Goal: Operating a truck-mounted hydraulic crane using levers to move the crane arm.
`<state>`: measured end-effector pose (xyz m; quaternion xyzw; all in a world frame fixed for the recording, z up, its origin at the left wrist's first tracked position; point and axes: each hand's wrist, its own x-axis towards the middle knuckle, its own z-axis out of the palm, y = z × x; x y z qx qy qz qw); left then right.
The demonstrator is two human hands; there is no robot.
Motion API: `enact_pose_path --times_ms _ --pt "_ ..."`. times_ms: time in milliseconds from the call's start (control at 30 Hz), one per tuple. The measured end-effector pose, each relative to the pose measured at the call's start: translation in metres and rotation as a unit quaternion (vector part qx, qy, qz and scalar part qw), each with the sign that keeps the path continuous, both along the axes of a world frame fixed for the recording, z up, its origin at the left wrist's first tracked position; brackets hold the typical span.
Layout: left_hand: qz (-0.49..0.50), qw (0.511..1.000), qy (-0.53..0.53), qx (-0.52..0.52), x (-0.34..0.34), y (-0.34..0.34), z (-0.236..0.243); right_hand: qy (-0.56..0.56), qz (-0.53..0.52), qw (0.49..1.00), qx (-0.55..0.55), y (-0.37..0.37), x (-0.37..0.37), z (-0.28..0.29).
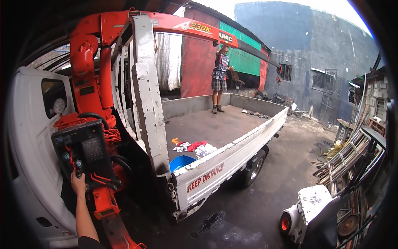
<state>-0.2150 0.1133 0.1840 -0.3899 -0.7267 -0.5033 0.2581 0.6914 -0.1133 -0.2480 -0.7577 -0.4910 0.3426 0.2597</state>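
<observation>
At the lower left, my left hand (78,181) grips a small lever (78,175) on a black control panel (85,147) with knobs, levers and hoses. The panel is mounted on a red truck crane (89,70), whose boom (174,24) reaches across the top of the view to a dark hook (278,79) at its far end. The white truck cab (29,141) stands left of the panel. My right hand is not in view.
A person (219,74) stands in the truck bed (199,124), one arm raised to the boom. Cloths (198,146) and a blue tub (180,162) lie there. Stacked metal frames (348,153), a white-and-black wheeled object (309,207) and walls (302,37) line the yard.
</observation>
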Motion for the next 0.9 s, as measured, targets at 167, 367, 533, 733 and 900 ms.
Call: enact_pose_path --times_ms 167,367,533,733,900 --pt "-0.002 0.998 -0.004 0.055 -0.02 -0.014 -0.007 0.097 -0.003 0.974 -0.202 -0.012 -0.064 -0.006" --pt "-0.04 0.992 -0.034 0.117 0.009 0.023 -0.02 -0.038 0.042 0.961 -0.27 -0.061 -0.085 -0.021" --pt "-0.01 0.995 -0.011 0.098 0.0 -0.001 -0.012 0.147 -0.079 0.919 -0.356 0.052 -0.127 -0.01" --pt "0.064 0.996 -0.002 0.068 -0.014 -0.024 -0.013 -0.011 0.011 0.964 0.265 0.289 -0.233 0.187" --pt "0.024 0.998 -0.031 0.054 -0.004 -0.001 -0.015 -0.083 0.111 0.851 0.506 0.425 -0.286 0.384"
